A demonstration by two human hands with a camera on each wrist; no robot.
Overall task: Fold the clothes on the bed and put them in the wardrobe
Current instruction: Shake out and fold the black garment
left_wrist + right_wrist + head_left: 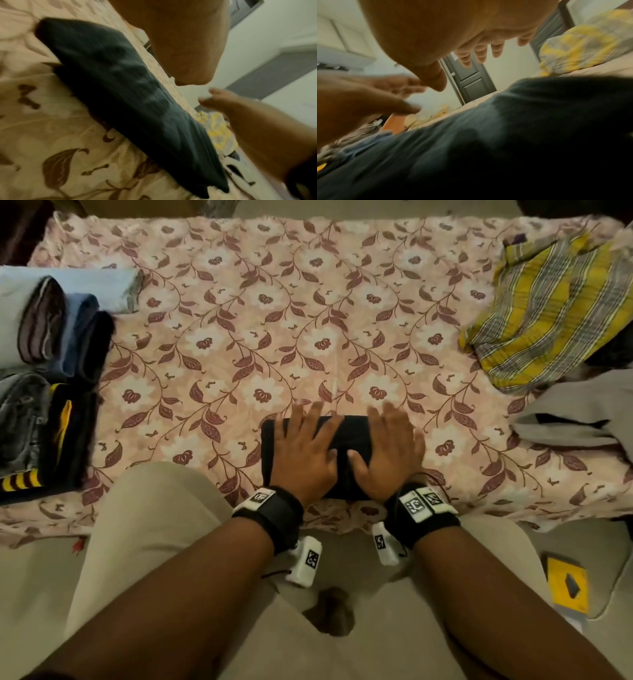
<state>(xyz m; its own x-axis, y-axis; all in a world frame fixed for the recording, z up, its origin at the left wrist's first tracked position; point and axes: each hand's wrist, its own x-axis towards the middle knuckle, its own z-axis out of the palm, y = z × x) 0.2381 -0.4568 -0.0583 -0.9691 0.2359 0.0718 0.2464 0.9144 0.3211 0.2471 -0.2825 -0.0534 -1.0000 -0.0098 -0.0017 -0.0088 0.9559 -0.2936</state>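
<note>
Spreading flat above a folded dark garment (352,440), both hands side by side: left hand (303,453) over its left half, right hand (387,453) over its right half, fingers straight and splayed, gripping nothing, thumbs nearly meeting at the middle. Seen from the wrist views, palms hovering just over the cloth; whether fingertips touch it cannot be told, given blur. Lying near the front edge of the bed (239,337), the garment a compact rectangle, its near edge close to the sheet's overhang, its left edge bare past the left hand, its far edge showing between the two sets of fingers. Beyond it, a wide stretch of floral sheet up to the far edge. At the left edge of the bed, a row of folded clothes (51,354): pale, blue and black pieces, denim, and a black item with yellow stripes. At the right end, a crumpled yellow striped cloth (548,313) and, nearer, a loose grey garment (582,412) reaching past the right edge, both well apart from the dark garment. Down on the floor at the right, a yellow packet (567,585). Below the wrists, beige trousers (144,542) up against the bed's front edge.
</note>
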